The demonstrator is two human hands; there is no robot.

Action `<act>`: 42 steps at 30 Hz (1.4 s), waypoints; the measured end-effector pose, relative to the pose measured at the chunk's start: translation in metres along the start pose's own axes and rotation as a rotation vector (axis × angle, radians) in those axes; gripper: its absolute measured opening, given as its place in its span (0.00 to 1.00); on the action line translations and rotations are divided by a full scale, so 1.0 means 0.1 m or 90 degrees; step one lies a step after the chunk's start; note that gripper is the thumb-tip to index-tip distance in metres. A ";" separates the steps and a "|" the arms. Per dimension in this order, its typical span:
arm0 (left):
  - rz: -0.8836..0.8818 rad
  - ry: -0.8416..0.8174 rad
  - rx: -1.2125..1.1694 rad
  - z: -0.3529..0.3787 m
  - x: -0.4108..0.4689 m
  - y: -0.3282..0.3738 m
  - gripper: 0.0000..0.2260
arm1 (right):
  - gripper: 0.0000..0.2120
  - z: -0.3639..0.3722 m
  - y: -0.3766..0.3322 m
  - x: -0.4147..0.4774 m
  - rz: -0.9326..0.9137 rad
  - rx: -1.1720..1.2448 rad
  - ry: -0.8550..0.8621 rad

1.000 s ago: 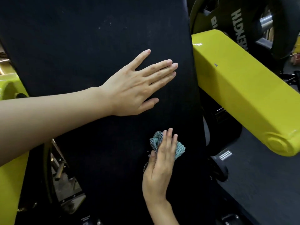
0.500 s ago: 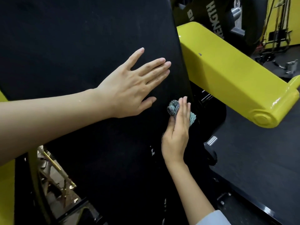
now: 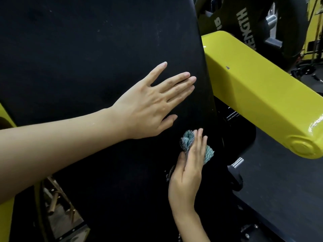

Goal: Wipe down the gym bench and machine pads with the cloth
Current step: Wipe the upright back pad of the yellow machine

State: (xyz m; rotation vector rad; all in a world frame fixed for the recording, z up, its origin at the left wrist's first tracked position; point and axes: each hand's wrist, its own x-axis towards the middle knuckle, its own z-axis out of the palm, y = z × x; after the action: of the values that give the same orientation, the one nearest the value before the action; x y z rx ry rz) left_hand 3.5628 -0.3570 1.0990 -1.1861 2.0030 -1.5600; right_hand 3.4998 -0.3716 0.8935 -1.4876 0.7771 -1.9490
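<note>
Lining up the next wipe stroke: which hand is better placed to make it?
Right. The right hand presses the cloth against the pad near its right edge, fingers straight. The left hand lies flat on the pad higher up and holds no cloth.

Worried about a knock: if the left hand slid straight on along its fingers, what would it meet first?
The left hand runs off the pad, then likely meets the yellow arm; depth unclear.

The left hand (image 3: 148,105) lies flat, fingers straight, on the black pad (image 3: 78,58). Just below its thumb, the right hand (image 3: 187,169) presses a bunched teal cloth (image 3: 187,141) against the pad with straight fingers. A yellow arm (image 3: 262,95) of the machine runs to the right of both hands.
</note>
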 end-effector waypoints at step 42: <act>0.134 -0.068 -0.057 -0.08 -0.56 0.05 0.27 | 0.24 0.07 -0.01 -0.09 0.051 -0.030 0.053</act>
State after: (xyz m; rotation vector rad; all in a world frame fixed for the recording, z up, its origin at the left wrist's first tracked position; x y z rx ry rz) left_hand 3.5881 -0.3085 1.0847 -1.0277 2.0708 -1.2917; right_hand 3.5086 -0.3652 0.8898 -1.3884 0.9108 -1.9554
